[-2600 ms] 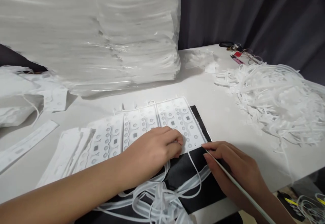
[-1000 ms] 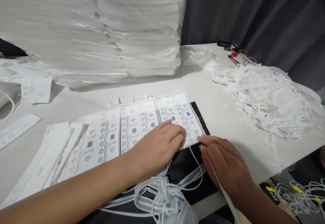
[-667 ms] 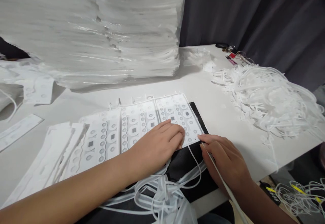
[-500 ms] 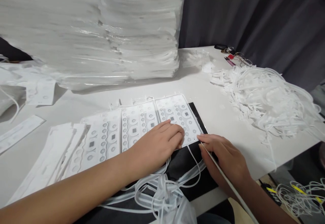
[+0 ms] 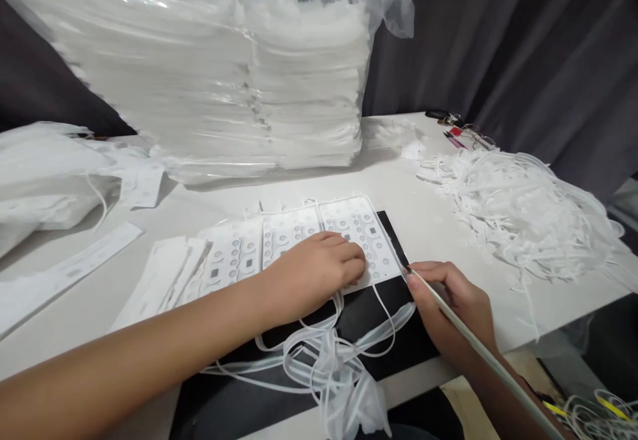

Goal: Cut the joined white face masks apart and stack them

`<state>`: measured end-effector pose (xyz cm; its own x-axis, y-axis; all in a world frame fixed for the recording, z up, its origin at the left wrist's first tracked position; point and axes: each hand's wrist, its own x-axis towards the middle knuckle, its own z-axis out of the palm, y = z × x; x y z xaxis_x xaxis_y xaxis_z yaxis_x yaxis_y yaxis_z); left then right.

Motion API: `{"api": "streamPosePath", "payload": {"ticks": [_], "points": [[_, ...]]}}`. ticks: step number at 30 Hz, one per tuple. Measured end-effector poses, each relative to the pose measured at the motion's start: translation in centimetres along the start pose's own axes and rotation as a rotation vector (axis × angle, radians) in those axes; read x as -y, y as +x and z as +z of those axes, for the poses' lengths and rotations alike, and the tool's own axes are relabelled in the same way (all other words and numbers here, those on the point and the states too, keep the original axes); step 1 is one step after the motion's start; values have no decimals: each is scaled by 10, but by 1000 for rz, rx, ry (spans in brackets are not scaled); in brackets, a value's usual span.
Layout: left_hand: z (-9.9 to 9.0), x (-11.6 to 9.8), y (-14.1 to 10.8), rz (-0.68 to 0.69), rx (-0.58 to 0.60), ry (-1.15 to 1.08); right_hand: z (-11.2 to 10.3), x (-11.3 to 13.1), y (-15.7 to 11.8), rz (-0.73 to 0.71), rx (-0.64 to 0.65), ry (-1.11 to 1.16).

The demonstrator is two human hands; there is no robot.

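Patterned white sheets lie overlapped in a row, partly on a black board. My left hand rests palm down on them with its fingers curled; whether it grips anything underneath is hidden. At the sheets' lower right corner, my right hand pinches a thin white strip between thumb and fingers. The strip runs back over the right wrist toward the lower right. White cord borders the top and right sides of the rightmost sheet. Tangled white cords and translucent ribbon lie on the board below my left hand.
Behind stands a tall plastic-wrapped stack of white material. A heap of white cords covers the table's right side. Loose white strips and a white bundle are at left. Small items lie at the back right.
The view has shifted, so the stack shows more of its top. My right hand still pinches the strip, now with its fingers more bent. My left hand remains on the sheets.
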<state>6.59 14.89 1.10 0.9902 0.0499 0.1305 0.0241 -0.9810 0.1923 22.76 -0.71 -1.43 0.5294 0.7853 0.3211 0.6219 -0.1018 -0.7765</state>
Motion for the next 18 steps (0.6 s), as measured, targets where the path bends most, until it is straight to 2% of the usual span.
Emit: {"api": "streamPosePath", "payload": {"ticks": [4,8,10,12,14,16,18], "points": [[11,-2,18,-46,-108,-140,-3,4,-3,117,-130,-28],[27,-13,38,-46,-97,-137,-3,5,-7,165,-134,29],[29,-20,40,-67,-61,-100,-1,7,-8,190,-149,52],[25,-25,30,-106,-10,-54,-3,7,-8,216,-171,45],[18,-29,9,-182,27,4,-12,2,-4,219,-204,-10],[10,-32,-20,-289,53,61,-32,-10,5,191,-259,-130],[5,-34,-51,-386,88,98,-58,-29,20,146,-339,-345]]}}
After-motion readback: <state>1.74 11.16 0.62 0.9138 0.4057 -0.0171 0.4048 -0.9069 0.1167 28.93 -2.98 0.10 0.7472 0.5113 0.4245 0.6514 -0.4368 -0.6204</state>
